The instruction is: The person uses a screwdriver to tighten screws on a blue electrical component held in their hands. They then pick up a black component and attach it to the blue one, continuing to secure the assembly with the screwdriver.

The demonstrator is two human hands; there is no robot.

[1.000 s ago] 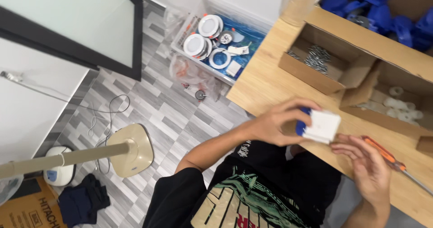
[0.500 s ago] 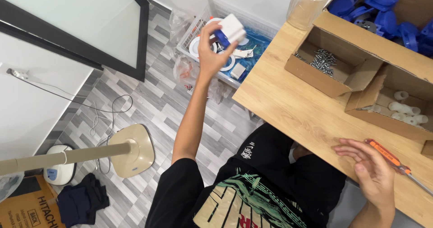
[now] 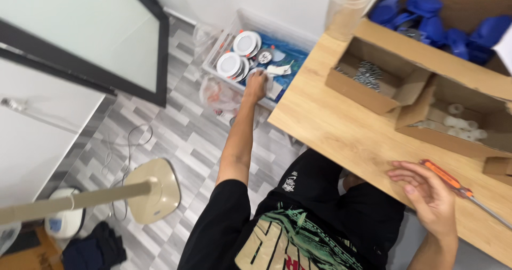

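Down beside the surface (image 3: 341, 136), past its near edge, our left hand (image 3: 256, 83) reaches at full arm's length into the clear plastic bin (image 3: 224, 35) on the floor. Its grip seems closed on a small white piece (image 3: 277, 70), though the view is too small to be sure. Round white fittings (image 3: 237, 54) lie packed just beside it, close to the bin wall. Our right hand (image 3: 429, 198) rests flat and released on the surface, fingers touching the orange-handled screwdriver (image 3: 448, 179). Open wood lies between that hand and the cardboard boxes (image 3: 373, 83). Bare grey floor (image 3: 176, 126) stretches left of the arm.
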